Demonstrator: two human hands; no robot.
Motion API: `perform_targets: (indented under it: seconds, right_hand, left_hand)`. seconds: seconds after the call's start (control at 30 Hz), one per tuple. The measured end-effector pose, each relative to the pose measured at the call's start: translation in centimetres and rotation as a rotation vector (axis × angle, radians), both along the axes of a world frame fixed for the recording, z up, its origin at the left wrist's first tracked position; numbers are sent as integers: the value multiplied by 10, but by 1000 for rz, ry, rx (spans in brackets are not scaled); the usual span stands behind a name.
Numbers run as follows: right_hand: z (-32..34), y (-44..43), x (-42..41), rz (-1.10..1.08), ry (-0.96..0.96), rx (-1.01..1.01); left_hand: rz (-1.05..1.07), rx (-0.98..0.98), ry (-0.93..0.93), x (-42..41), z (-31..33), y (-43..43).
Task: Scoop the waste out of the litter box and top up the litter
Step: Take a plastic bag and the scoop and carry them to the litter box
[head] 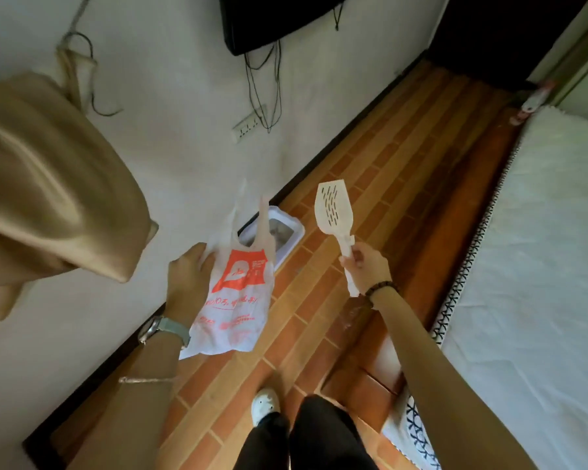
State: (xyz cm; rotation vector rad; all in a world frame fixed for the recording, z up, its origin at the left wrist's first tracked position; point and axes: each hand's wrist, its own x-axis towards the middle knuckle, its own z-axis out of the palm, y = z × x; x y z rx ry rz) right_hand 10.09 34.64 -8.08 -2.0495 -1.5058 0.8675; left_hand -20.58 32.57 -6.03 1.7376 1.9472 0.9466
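Note:
I stand on a brick-patterned floor. My left hand (187, 278) grips a white plastic bag (236, 293) with orange print, which hangs in front of me. My right hand (365, 268) holds the handle of a cream slotted litter scoop (335, 212), blade pointing up and away. Beyond the bag, a white litter box (294, 234) with grey litter sits on the floor against the wall; the bag hides its left part.
A white wall runs along the left, with a power strip (248, 123), dangling black cables (265, 83) and a hanging beige garment (51, 178). A bed with a white cover (537, 249) lines the right side. My white shoe (265, 403) and black trousers show below.

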Motion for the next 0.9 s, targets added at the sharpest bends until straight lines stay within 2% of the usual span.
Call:
perform_targets:
  seconds: [0.37,0.53,0.73,0.9]
  right_hand:
    - [-9,54,40,-192,3,-46]
    - [-10,111,70,-244,23,-31]
    - [-7,188,110,-249,29,-18]
    - [-1,241,136,-231,22,-27]
  left_hand:
    - [-138,-72,-46,31,-1,101]
    - [-188,-80,-18,72,4,166]
    - [-233,-121,-73,127,3,253]
    - [-243,-83,-19,160,-2,314]
